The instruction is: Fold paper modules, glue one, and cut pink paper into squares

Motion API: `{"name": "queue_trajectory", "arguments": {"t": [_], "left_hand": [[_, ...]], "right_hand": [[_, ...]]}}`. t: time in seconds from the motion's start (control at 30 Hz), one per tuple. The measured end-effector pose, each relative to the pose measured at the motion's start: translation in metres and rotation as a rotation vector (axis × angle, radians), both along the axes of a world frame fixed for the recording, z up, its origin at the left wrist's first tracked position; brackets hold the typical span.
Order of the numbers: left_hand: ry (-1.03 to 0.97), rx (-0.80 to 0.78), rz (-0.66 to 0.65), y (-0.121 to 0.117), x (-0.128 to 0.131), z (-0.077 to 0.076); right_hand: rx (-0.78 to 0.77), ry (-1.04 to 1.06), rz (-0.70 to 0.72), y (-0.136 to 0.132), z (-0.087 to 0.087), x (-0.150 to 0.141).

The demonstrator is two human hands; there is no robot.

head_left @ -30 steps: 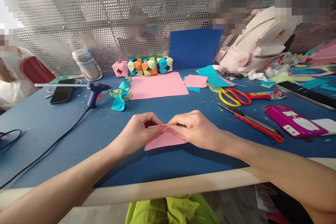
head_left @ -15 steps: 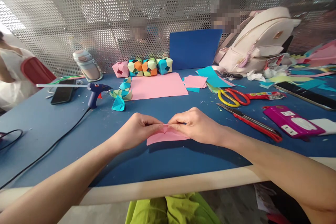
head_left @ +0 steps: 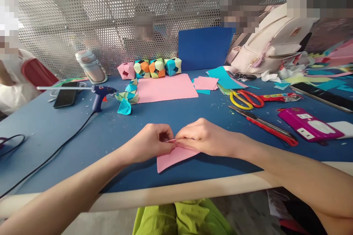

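A small piece of pink paper (head_left: 173,158) is held between my two hands, just above the blue table near its front edge. My left hand (head_left: 154,140) pinches its far edge between thumb and fingers. Beside it, my right hand (head_left: 204,137) is closed on the same edge, its fingertips almost meeting the left ones. A fold shows along that edge, partly hidden by the fingers. Beyond the hands lie a large pink sheet (head_left: 168,90) and folded blue and green paper pieces (head_left: 124,106).
A glue gun (head_left: 99,97) with its cord lies left, near a bottle (head_left: 92,68) and a phone (head_left: 65,94). Folded paper balls (head_left: 157,68) line the back. To the right are scissors (head_left: 244,100), a cutter knife (head_left: 267,126), a purple power adapter (head_left: 310,125) and a backpack (head_left: 271,49).
The pink paper has tilted, its near corner now hanging lower toward me. My left hand has shifted slightly left and its fingers have curled more.
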State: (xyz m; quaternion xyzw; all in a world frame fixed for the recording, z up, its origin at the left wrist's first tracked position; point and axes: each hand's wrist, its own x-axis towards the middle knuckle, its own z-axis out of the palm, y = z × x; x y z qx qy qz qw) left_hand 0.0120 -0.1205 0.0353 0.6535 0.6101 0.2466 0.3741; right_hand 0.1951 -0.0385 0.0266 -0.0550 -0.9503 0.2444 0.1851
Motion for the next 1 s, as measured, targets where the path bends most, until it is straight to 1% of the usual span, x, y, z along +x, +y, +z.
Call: {"name": "queue_trajectory", "arguments": {"t": [0.07, 0.13, 0.2, 0.27, 0.37, 0.4, 0.47, 0.53, 0.63, 0.77, 0.9, 1.0], "left_hand": [[0.013, 0.035, 0.022, 0.0, 0.001, -0.001], [-0.001, 0.081, 0.091, 0.0, 0.002, -0.002], [-0.034, 0.118, 0.186, 0.002, 0.001, -0.002], [-0.073, 0.144, 0.283, 0.005, 0.001, -0.002], [-0.159, 0.18, 0.413, 0.009, 0.0, -0.005], [-0.198, 0.191, 0.453, 0.01, 0.001, -0.007], [-0.279, 0.218, 0.518, 0.011, 0.003, -0.012], [-0.352, 0.234, 0.555, 0.012, 0.006, -0.016], [-0.449, 0.234, 0.568, 0.011, 0.012, -0.022], [-0.583, 0.223, 0.586, 0.011, 0.017, -0.023], [-0.715, 0.145, 0.547, 0.011, 0.019, -0.023], [-0.739, 0.103, 0.539, 0.011, 0.019, -0.023]], "right_hand": [[-0.008, -0.01, 0.002, 0.0, 0.001, 0.0], [-0.062, 0.028, -0.078, 0.001, 0.002, -0.001], [-0.185, 0.088, -0.22, 0.002, 0.006, -0.002], [-0.346, 0.14, -0.326, 0.002, 0.01, -0.004], [-0.553, 0.205, -0.362, 0.003, 0.013, -0.006], [-0.594, 0.22, -0.373, 0.003, 0.013, -0.008], [-0.63, 0.239, -0.411, 0.002, 0.008, -0.012], [-0.623, 0.253, -0.44, 0.0, 0.002, -0.016], [-0.588, 0.252, -0.474, -0.004, -0.006, -0.022], [-0.476, 0.215, -0.534, -0.007, -0.012, -0.026], [-0.318, 0.281, -0.513, -0.007, -0.013, -0.026], [-0.272, 0.307, -0.488, -0.005, -0.013, -0.026]]}}
